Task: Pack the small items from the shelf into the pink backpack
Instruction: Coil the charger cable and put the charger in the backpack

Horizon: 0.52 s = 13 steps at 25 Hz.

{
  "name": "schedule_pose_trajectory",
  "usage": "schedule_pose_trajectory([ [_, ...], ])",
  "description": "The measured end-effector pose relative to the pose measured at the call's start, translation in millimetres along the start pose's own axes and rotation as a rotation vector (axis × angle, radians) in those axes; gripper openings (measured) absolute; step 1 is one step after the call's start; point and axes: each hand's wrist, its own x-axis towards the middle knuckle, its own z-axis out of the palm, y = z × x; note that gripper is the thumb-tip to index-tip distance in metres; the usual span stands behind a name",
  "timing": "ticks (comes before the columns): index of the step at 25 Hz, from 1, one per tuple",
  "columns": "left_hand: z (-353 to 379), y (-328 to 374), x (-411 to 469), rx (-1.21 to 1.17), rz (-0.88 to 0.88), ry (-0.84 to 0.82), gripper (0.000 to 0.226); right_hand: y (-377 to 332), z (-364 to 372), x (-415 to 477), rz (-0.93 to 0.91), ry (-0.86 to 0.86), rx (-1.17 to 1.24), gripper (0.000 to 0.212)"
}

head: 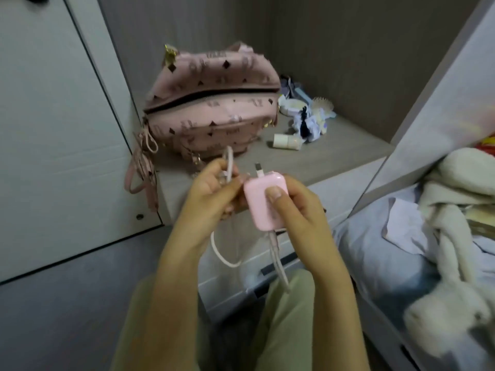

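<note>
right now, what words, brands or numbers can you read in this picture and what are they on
No text here reads clearly.
Backpack: repeated logo print and a small front patch, too blurred to read.
Charger in the right hand: no print shows.
Cable in the left hand: no print shows.
Small bottle on the shelf: too blurred to tell.
</note>
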Motion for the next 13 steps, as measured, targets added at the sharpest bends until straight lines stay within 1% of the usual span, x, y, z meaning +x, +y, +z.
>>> schedule_pose_trajectory([
  [1, -2, -5, -4, 0.013, 0.010, 0.038, 0.013, 3, -1, -8, 0.024, -0.031, 0.033, 0.018],
  [2, -4, -6, -6, 0.041, 0.027, 0.026, 0.014, 6, -4, -14, 0.023, -0.022, 0.073, 0.019],
  [3, -5, -7, -9, 0.077, 0.046, -0.034, 0.015, 7, -7, -20, 0.015, 0.027, 0.117, 0.022],
  [5, -6, -7, -13, 0.116, 0.013, -0.163, 0.017, 6, -18, -23, 0.027, 0.230, 0.225, 0.026],
  [7, -9, -6, -17, 0.130, -0.071, -0.228, 0.019, 5, -34, -23, 0.085, 0.490, 0.325, 0.028],
  [8, -12, -6, -19, 0.152, -0.097, -0.241, 0.020, 5, -43, -24, 0.127, 0.580, 0.323, 0.029],
  [9, -14, -6, -20, 0.178, -0.101, -0.235, 0.021, 6, -50, -27, 0.166, 0.631, 0.275, 0.028],
  [10, -15, -6, -20, 0.191, -0.086, -0.211, 0.022, 8, -56, -31, 0.185, 0.644, 0.208, 0.029],
  [11, -16, -6, -19, 0.183, -0.059, -0.184, 0.024, 10, -61, -35, 0.185, 0.616, 0.152, 0.031],
  [12, -15, -6, -18, 0.163, -0.036, -0.168, 0.026, 13, -64, -41, 0.175, 0.536, 0.105, 0.035],
  [13, -12, -7, -17, 0.149, -0.019, -0.164, 0.028, 15, -64, -44, 0.157, 0.414, 0.071, 0.038],
])
